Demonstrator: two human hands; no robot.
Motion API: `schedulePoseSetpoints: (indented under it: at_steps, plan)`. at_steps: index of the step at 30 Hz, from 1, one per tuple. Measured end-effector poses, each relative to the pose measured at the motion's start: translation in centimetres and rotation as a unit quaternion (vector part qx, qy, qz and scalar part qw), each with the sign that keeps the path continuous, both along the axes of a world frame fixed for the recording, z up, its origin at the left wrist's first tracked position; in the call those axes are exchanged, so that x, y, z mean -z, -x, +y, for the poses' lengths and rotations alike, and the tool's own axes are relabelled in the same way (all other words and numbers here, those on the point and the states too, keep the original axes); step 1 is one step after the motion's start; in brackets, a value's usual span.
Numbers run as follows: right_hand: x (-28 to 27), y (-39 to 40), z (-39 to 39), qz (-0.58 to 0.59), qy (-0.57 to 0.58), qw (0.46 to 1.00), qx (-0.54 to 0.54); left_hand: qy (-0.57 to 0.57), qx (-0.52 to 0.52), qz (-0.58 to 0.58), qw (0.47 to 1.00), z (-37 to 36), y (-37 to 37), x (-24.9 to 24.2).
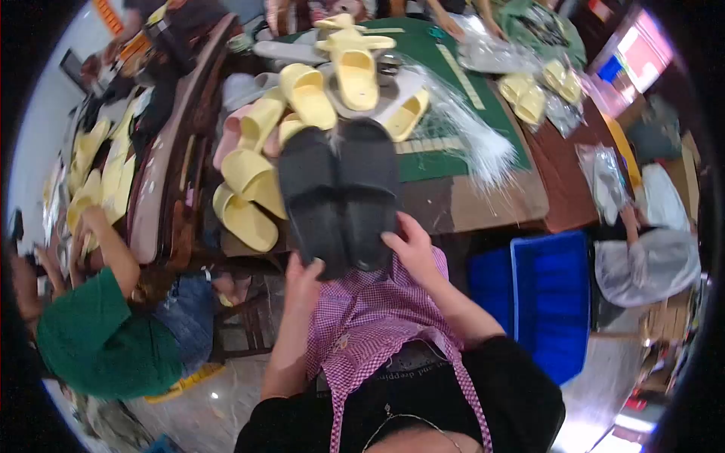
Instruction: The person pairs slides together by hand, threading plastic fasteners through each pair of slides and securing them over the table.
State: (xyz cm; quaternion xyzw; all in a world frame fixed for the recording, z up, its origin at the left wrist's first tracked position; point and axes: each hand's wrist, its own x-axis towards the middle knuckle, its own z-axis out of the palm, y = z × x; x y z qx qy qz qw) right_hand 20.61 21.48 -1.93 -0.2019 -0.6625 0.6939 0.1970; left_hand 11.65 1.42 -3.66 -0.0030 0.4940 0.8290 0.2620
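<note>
A pair of black slide slippers [368,189] is held up side by side in front of my apron, above the table's near edge. My left hand [303,278] grips the lower end of the left slipper, thumb on top. At the lower right side of the other slipper, my right hand [411,245] holds on with thumb and fingers. Just beyond them lies a pile of yellow slippers [308,94], with a pink slipper [230,136] and some grey ones partly covered. Yellow slippers [245,219] also lie immediately left of the black pair.
A green cutting mat [453,106] with a bundle of clear plastic strands [483,147] covers the table's right part. Blue bins [551,302] stand right of me. A person in green [106,340] sits at left; another [649,264] works at right near bagged slippers.
</note>
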Motion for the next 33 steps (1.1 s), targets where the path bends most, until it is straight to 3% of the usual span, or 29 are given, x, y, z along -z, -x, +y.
schedulePoseSetpoints:
  at_steps: [1,3,5,7,8,10,13,16,21,22,24,26,27,29,33]
  plan:
    - [-1.6,2.2,0.2,0.026,0.016,0.999,-0.021,-0.005,-0.018,-0.019,1.000,0.2,1.1,-2.7]
    - [-5.8,6.1,0.4,0.080,-0.041,0.995,-0.036,-0.019,-0.006,0.052,0.998,-0.7,4.6,-4.0]
    - [-7.1,9.9,0.4,0.101,-0.051,0.993,-0.032,0.007,-0.039,0.082,0.996,-1.2,9.2,-5.1]
    - [-4.9,13.8,0.6,0.174,-0.152,0.973,0.013,-0.063,-0.040,0.141,0.987,-2.5,14.0,-3.2]
    - [-4.5,13.3,0.7,0.149,-0.149,0.978,0.016,-0.065,-0.031,0.139,0.988,-2.2,14.3,-2.7]
    - [-2.4,12.2,0.9,0.118,-0.137,0.983,0.011,-0.030,-0.112,0.031,0.993,-1.7,14.8,-1.6]
    - [2.5,8.8,1.2,0.045,-0.102,0.994,0.009,0.047,-0.088,0.031,0.995,-1.8,11.8,1.8]
    - [4.9,4.8,3.2,-0.010,-0.146,0.989,0.035,0.208,-0.093,0.056,0.972,-1.0,9.1,5.0]
    - [8.4,1.3,7.3,-0.042,-0.264,0.956,0.125,0.268,-0.070,0.095,0.956,-0.6,8.1,7.7]
    - [8.9,0.8,7.9,-0.043,-0.264,0.955,0.131,0.291,-0.060,0.134,0.945,-0.7,8.5,8.8]
    - [9.9,-0.1,8.6,-0.017,-0.158,0.978,0.133,0.313,-0.042,0.174,0.933,-0.8,8.5,10.3]
    - [10.5,-0.3,8.6,-0.011,-0.193,0.972,0.135,0.480,0.042,0.457,0.747,-0.7,7.9,11.2]
    - [10.7,-0.2,8.4,-0.002,-0.228,0.965,0.129,0.478,0.045,0.458,0.748,0.1,6.8,10.3]
    - [10.6,0.0,8.0,-0.001,-0.225,0.964,0.140,0.580,0.067,0.539,0.607,2.5,3.4,7.5]
    - [10.2,-0.2,8.0,-0.014,-0.260,0.954,0.149,0.505,0.110,0.601,0.610,5.5,1.5,7.5]
